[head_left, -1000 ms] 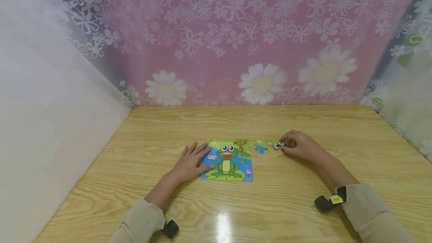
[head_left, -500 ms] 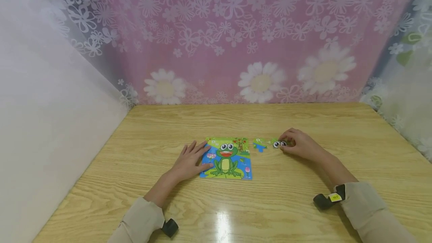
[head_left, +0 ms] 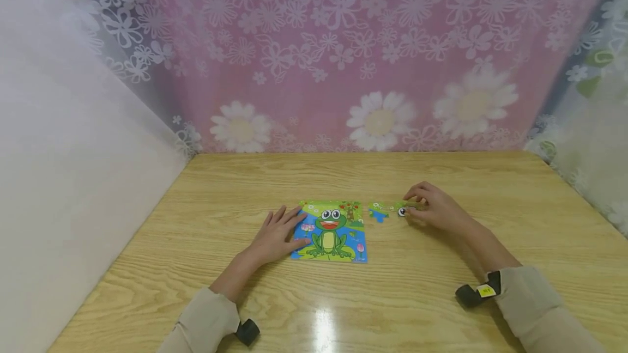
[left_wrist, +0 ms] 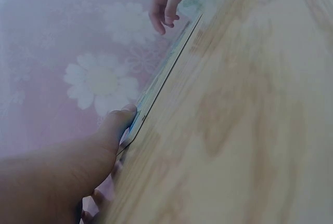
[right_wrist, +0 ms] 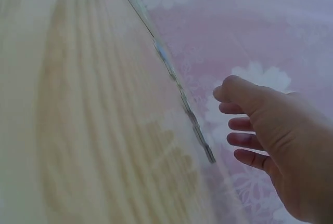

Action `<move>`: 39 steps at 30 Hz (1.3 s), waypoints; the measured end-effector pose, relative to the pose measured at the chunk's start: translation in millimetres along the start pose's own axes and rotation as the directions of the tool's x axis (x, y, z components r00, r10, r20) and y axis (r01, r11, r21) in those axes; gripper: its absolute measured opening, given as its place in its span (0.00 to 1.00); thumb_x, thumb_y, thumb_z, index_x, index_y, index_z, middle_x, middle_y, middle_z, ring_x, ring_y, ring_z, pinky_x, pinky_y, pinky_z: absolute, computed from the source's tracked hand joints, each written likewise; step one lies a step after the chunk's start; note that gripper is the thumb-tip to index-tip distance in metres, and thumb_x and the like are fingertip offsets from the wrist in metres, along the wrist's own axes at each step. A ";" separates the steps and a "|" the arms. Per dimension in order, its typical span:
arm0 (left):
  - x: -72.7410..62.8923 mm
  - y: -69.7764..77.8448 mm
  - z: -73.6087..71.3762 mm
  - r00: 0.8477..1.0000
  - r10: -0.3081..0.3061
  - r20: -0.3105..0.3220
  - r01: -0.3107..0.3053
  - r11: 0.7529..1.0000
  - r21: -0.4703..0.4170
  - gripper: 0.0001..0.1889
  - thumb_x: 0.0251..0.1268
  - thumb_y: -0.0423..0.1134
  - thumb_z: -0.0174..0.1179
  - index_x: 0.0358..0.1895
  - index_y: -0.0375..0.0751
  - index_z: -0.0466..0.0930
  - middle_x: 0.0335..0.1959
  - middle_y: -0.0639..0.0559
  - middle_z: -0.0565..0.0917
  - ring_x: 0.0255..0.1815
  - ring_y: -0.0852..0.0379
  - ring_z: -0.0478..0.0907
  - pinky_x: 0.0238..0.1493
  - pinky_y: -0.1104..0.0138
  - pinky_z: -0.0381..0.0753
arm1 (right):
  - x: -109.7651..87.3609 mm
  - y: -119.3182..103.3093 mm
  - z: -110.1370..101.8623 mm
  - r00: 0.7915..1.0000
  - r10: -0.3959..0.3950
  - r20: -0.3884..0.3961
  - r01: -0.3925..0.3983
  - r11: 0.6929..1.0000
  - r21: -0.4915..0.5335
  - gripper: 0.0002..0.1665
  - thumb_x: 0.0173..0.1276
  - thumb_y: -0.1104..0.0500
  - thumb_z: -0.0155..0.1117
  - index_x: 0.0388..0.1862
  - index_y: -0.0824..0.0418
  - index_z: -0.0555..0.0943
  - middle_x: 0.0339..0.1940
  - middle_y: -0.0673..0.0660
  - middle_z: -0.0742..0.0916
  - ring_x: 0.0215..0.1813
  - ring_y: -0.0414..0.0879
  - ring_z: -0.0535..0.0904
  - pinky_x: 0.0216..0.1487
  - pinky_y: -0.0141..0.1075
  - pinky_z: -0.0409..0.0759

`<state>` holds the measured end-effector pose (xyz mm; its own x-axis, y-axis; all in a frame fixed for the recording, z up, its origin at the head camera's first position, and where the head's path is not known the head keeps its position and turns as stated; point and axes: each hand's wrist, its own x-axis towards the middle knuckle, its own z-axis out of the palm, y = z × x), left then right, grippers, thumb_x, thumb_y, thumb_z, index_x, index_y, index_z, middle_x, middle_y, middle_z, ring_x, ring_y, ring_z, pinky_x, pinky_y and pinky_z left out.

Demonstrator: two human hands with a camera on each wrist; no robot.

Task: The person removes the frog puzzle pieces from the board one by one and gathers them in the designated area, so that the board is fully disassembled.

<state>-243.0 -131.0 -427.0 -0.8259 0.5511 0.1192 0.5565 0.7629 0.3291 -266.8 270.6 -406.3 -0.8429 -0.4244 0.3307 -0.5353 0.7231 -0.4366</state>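
Observation:
A square frog picture (head_left: 328, 230), which looks like a puzzle board, lies on the table. My left hand (head_left: 276, 237) rests on its left edge with fingers spread; the thumb (left_wrist: 125, 114) lies on the board in the left wrist view. Just right of the board is a blue-and-green puzzle piece (head_left: 379, 214). Beside it lies a piece with a frog's eye (head_left: 402, 212), partly covered by my right hand (head_left: 434, 207). In the right wrist view, my right hand (right_wrist: 276, 130) hovers above the row of flat pieces (right_wrist: 190, 112), fingers loosely bent and nothing between them.
The wood-grain table (head_left: 314, 293) runs back to a pink flowered backdrop (head_left: 304, 70). A pale wall panel (head_left: 83, 151) stands on the left and a flowered one (head_left: 593, 124) on the right. Both sleeves carry a black wrist device (head_left: 473, 294).
My right hand has let go of the eye piece and lifted slightly, now covering one of the two eyes in the head view. The left hand and the board have stayed put.

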 end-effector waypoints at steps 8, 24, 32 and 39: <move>0.0 0.3 -0.8 1.000 0.002 -0.002 -0.002 1.000 -0.005 0.37 0.62 0.64 0.49 0.70 0.47 0.59 0.71 0.50 0.54 0.71 0.42 0.42 0.65 0.45 0.37 | 18.0 -25.8 10.0 0.999 -0.015 0.048 0.014 0.999 0.029 0.12 0.60 0.60 0.66 0.42 0.62 0.80 0.46 0.56 0.77 0.43 0.53 0.74 0.39 0.44 0.76; 0.1 -1.3 1.2 1.000 -0.005 -0.003 0.005 1.000 -0.002 0.37 0.62 0.65 0.48 0.70 0.49 0.58 0.72 0.52 0.53 0.71 0.43 0.41 0.65 0.47 0.36 | 55.3 -64.1 50.9 0.985 -0.062 0.163 0.058 0.998 0.034 0.12 0.62 0.57 0.64 0.42 0.60 0.81 0.44 0.54 0.78 0.43 0.48 0.73 0.44 0.43 0.73; 1.1 0.6 2.1 1.000 0.001 0.009 -0.001 1.000 -0.004 0.37 0.62 0.64 0.48 0.70 0.49 0.58 0.71 0.51 0.53 0.71 0.43 0.41 0.65 0.47 0.36 | 62.0 -70.3 66.9 0.992 -0.027 0.124 0.033 0.998 -0.048 0.12 0.61 0.54 0.64 0.40 0.60 0.82 0.41 0.53 0.78 0.39 0.47 0.69 0.41 0.40 0.70; 1.3 -5.1 5.1 1.000 -0.003 0.002 0.003 1.000 0.028 0.38 0.61 0.67 0.45 0.71 0.50 0.57 0.72 0.52 0.52 0.71 0.44 0.40 0.65 0.47 0.36 | 63.4 -76.8 76.9 0.999 0.008 0.052 -0.002 0.994 -0.112 0.12 0.60 0.53 0.64 0.38 0.59 0.80 0.39 0.53 0.76 0.42 0.49 0.68 0.46 0.43 0.70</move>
<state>-246.5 -132.4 -433.3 -0.8275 0.5492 0.1167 0.5562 0.7737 0.3034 -283.3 146.3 -416.1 -0.8487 -0.4467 0.2830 -0.5244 0.7802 -0.3411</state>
